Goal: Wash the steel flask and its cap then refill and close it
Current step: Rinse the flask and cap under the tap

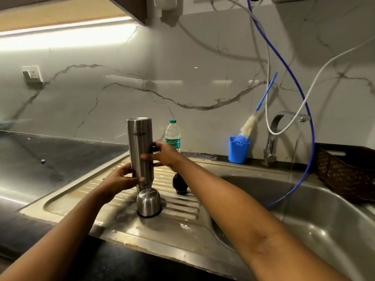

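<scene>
Two-hand grip on flask (140,142), held inverted over drainboard (182,207) | left hand (121,177) wraps lower end | right hand (165,154) wraps mid-body | flask mouth hidden behind cap (148,202) | cap stands rim-down on drainboard | black stopper (179,183) lies right of cap | bottle (172,132) stands behind flask, at wall | sink (304,209) at right

MILTON, in dark capitals and upside down, stands on the steel flask (140,149) just above the right hand (164,154). Behind that hand, the green label of a plastic bottle (172,133) reads "Golden" — the script beneath is unclear.
</scene>
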The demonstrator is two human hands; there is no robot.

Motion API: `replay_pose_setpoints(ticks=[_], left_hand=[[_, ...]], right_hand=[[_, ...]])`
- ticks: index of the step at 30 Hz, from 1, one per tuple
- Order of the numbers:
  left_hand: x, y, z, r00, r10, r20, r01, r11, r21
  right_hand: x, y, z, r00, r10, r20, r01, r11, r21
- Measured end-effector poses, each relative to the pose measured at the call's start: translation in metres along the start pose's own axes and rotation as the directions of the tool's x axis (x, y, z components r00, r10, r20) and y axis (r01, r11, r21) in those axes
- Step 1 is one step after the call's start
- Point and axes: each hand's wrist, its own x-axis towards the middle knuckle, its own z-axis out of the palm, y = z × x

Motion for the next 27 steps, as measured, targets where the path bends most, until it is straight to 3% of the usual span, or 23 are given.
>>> replay_pose_setpoints(ticks=[9, 27], left_hand=[[0.006, -0.007, 0.002, 1.0, 0.005, 0.004, -0.004, 0.997, -0.073], [-0.004, 0.0, 0.002, 1.0, 0.027, -0.006, -0.027, 0.999, -0.035]], right_hand=[[0.007, 0.015, -0.005, 1.0, -0.009, -0.01, 0.01, 0.999, 0.037], [0.005, 0.016, -0.006, 0.999, -0.04, 0.001, 0.04, 0.999, -0.031]])
